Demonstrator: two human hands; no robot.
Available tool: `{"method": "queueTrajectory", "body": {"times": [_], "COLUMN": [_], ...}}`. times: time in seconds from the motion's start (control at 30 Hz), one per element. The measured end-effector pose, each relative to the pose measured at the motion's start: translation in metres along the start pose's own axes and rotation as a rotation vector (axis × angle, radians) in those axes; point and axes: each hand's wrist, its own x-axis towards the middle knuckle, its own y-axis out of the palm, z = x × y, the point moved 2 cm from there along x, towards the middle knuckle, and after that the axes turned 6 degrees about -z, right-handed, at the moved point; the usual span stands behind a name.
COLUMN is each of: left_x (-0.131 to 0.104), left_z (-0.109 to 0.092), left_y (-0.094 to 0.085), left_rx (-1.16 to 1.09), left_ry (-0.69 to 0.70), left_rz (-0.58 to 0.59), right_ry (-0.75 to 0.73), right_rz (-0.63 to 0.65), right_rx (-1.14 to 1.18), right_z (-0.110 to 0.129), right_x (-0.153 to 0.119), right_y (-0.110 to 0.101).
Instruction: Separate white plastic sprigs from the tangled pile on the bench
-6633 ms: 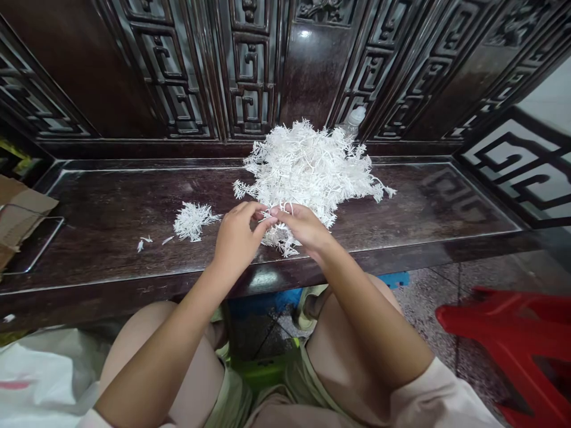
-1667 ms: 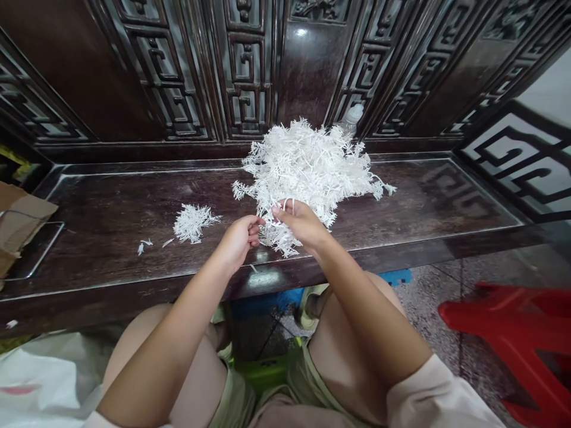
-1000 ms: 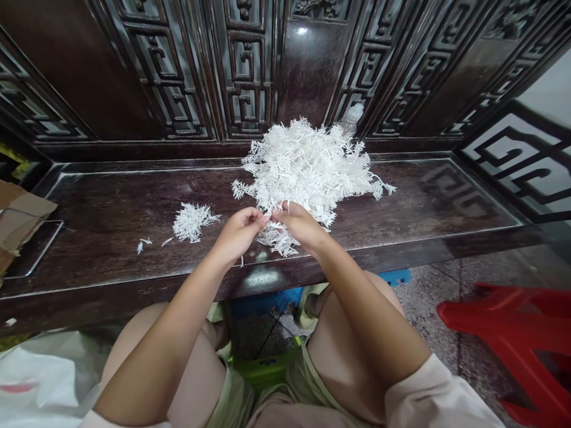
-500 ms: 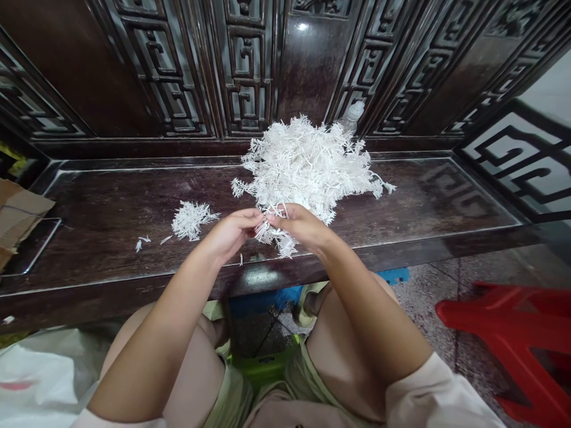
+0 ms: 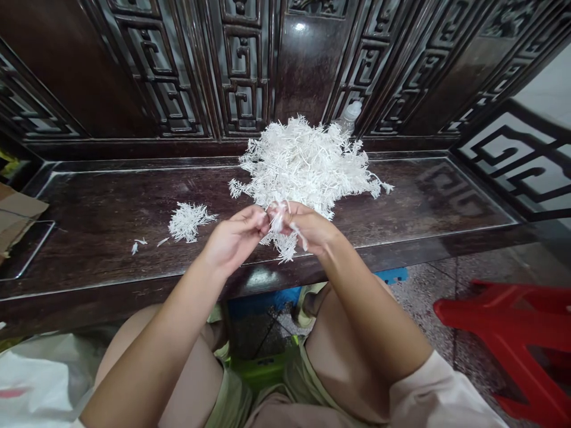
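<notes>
My left hand [image 5: 241,229] and my right hand [image 5: 307,224] meet in front of a large heap of white branching sprigs [image 5: 307,166], plastic by the look of them. Between the thumb and fingers of my right hand is a white sprig [image 5: 277,221], blurred by motion, with a strand hanging by the palm. The fingertips of my left hand are pinched together against it; what exactly they grip is too small and blurred to make out. Left of my hands, a small pile of short white pieces [image 5: 190,222] lies on the dark wooden bench [image 5: 111,196].
A clear bottle [image 5: 349,116] stands behind the heap, against the carved wooden back. Cardboard [image 5: 18,220] and a metal wire frame [image 5: 38,248] lie at the left. A red plastic stool [image 5: 513,333] is on the floor at right, a white bag [image 5: 40,374] at lower left.
The sprig has turned in my fingers, and its strand now hangs by my right palm. My right fingers have curled further round it. The view has shifted slightly.
</notes>
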Motion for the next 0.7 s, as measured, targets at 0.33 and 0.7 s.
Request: {"method": "queueTrajectory", "body": {"times": [0.33, 0.7], "left_x": [0.016, 0.045], "left_z": [-0.041, -0.018], "left_y": [-0.077, -0.143], "left_rx": [1.242, 1.618], "left_ry": [0.112, -0.19], "left_rz": [-0.514, -0.491], "right_ry": [0.029, 0.087], "right_rz": [-0.418, -0.446], "right_rx": [-0.073, -0.083], "right_z": [-0.001, -0.008], "right_x": [0.006, 0.008], "right_y": [-0.021, -0.011]}}
